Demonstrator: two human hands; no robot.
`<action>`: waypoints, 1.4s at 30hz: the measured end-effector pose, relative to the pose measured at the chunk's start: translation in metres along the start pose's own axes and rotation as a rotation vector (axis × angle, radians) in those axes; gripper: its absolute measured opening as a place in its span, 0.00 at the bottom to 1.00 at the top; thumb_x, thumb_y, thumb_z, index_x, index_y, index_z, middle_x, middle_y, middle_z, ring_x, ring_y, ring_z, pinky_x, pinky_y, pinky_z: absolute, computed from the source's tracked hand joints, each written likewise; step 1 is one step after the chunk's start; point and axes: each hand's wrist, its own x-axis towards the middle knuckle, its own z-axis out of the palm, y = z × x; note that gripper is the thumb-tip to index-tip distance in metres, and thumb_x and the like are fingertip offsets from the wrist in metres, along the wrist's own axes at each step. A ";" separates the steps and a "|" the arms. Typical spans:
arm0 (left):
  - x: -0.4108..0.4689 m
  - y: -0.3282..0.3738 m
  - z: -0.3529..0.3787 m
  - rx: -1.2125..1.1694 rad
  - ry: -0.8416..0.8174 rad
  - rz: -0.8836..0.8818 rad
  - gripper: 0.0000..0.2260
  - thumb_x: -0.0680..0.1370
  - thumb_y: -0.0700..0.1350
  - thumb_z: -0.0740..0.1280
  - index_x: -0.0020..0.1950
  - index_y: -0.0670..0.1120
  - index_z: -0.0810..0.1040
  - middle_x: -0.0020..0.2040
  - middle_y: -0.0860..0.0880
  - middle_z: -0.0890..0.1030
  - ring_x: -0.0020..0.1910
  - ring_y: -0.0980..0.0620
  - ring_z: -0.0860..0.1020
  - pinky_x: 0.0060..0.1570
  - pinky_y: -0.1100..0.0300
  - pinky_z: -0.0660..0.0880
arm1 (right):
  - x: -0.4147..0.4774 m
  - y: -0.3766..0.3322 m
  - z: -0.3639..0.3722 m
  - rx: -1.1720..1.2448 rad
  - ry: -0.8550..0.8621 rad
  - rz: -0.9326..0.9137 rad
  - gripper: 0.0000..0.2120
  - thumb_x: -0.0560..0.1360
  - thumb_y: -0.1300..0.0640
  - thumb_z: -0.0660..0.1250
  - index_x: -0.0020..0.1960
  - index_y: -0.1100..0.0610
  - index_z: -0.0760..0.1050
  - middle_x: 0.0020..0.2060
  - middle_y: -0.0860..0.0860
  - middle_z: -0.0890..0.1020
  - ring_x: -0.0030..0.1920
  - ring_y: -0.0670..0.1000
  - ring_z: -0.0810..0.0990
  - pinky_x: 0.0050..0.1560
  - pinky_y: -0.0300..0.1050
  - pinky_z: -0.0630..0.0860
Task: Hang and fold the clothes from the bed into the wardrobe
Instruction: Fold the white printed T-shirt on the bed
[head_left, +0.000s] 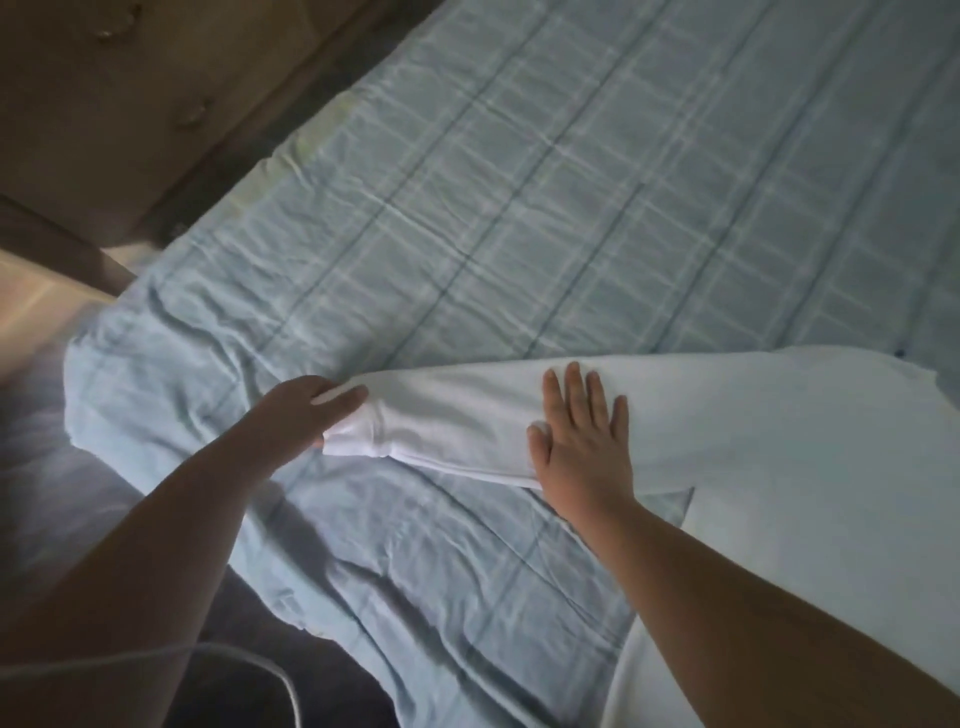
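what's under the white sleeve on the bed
The long white fabric sleeve lies on the light blue checked bedsheet, which shows all around it. The right hand presses flat on top; the left hand pinches the cuff. Whatever lies directly beneath the sleeve is covered.

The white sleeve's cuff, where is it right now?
In the head view, the cuff lies left of centre on the blue checked bedspread, gripped by the left hand; the right hand presses the sleeve flat.

- We recorded the bedsheet (519, 208) as pale blue, carrying a check of white and darker blue lines.
- We recorded the garment (779, 467) as plain white, unpatterned.
- We recorded the cabinet (130, 104) as brown wood.
- We recorded the floor (31, 306) as light tan.
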 end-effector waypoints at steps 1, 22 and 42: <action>-0.003 -0.004 -0.002 -0.072 0.000 -0.016 0.20 0.65 0.64 0.69 0.46 0.50 0.80 0.42 0.47 0.83 0.43 0.47 0.83 0.47 0.48 0.80 | 0.000 0.001 0.000 -0.003 -0.013 -0.001 0.31 0.80 0.46 0.52 0.80 0.53 0.54 0.80 0.55 0.56 0.79 0.57 0.54 0.76 0.66 0.52; -0.035 0.004 0.051 -0.223 0.496 0.035 0.08 0.81 0.46 0.63 0.57 0.45 0.73 0.41 0.53 0.77 0.42 0.46 0.78 0.37 0.56 0.68 | 0.003 -0.006 -0.001 0.020 0.027 0.008 0.31 0.77 0.51 0.55 0.79 0.56 0.57 0.79 0.58 0.58 0.79 0.61 0.55 0.76 0.66 0.50; -0.122 0.178 0.280 0.319 0.283 0.895 0.31 0.67 0.35 0.67 0.71 0.42 0.70 0.70 0.43 0.73 0.72 0.45 0.67 0.73 0.48 0.64 | -0.077 0.163 -0.108 1.632 -0.030 0.758 0.10 0.81 0.61 0.60 0.50 0.58 0.81 0.49 0.60 0.84 0.52 0.59 0.83 0.52 0.58 0.81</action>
